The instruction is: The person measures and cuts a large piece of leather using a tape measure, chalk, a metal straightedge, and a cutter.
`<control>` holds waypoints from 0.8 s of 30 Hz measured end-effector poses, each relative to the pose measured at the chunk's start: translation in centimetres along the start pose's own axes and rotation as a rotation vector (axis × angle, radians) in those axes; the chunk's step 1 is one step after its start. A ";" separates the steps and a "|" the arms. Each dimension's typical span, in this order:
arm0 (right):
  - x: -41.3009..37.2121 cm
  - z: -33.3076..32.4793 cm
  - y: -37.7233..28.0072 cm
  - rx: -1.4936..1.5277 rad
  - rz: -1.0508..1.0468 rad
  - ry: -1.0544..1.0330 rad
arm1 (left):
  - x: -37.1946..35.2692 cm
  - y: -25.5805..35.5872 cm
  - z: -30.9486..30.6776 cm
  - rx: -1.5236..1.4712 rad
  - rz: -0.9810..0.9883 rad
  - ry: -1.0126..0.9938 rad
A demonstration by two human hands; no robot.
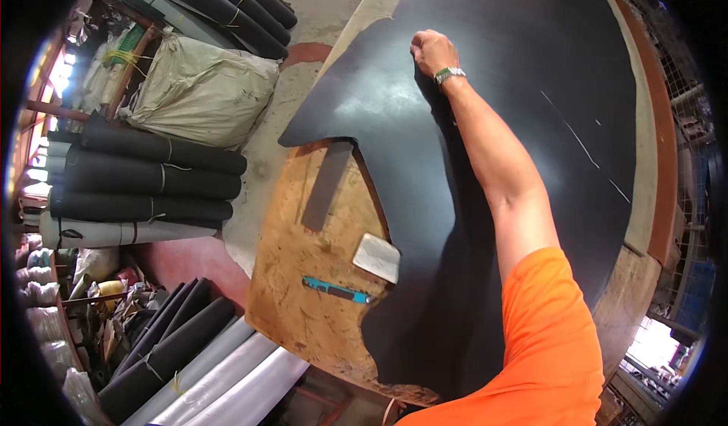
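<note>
Glossy dark sheet (523, 92), stained wooden surface (288, 259)
We see the sheet smooth, the wood scuffed, the watch (450, 75) metallic.

Wooden table (292, 267) carries dark sheet (557, 138), cutter (336, 290), block (377, 257)

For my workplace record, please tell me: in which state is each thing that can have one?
Dark sheet: spread out, partly raised, edge irregular
Right hand: closed on the sheet's raised part
Wristwatch: fastened
Blue cutter: lying flat, blade position unclear
Pale block: lying flat
Dark strip: lying flat
Dark rolls: tied with string
Pale sack: bulging, creased
</note>
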State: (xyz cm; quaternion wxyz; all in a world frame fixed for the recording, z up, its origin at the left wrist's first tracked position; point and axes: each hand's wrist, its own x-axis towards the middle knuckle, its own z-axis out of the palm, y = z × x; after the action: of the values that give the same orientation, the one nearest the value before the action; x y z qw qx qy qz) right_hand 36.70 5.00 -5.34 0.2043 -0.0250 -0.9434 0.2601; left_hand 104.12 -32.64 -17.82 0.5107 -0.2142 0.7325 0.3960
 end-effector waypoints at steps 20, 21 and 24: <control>4.8 6.6 -5.0 0.976 0.174 0.366 | 3.7 -3.4 -17.2 0.101 0.096 -0.046; 1.4 3.8 -11.5 1.151 0.219 0.251 | 3.7 -4.0 -18.6 0.126 0.120 -0.072; -10.4 -1.4 -25.4 1.289 0.238 -0.119 | 2.6 -7.3 -24.8 0.235 0.184 -0.154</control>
State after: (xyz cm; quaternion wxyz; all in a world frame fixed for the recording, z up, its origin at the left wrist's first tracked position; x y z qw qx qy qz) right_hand 48.24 -17.88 4.61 0.0957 0.0126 -0.5990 0.7949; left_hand 93.95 -56.57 -18.76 0.5482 -0.0539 0.7492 0.3678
